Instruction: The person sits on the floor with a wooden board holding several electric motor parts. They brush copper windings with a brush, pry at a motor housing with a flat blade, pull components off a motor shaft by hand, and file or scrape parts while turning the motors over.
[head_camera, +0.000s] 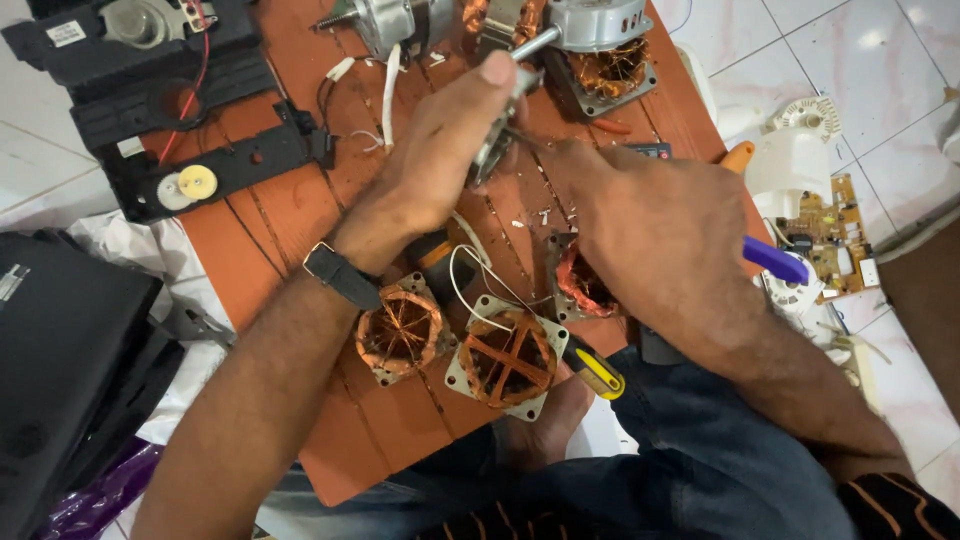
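My left hand (450, 145) grips a small grey metal motor part (497, 140) above an orange board (280, 210); a dark strap is on that wrist. My right hand (655, 225) is closed around a tool with a purple handle (775, 260), its thin tip touching the metal part. Below the hands lie three copper-wound motor stators: one on the left (400, 335), one in the middle (510, 358) and one (580, 285) partly hidden under my right hand. A white wire (470, 275) loops over them.
A yellow-and-black screwdriver handle (595, 370) lies by the middle stator. Two grey motors (600, 25) sit at the board's far edge. Black plastic housings (150, 90) lie at the upper left, a circuit board (825, 230) and white plastic parts (795, 160) on the tiled floor at right.
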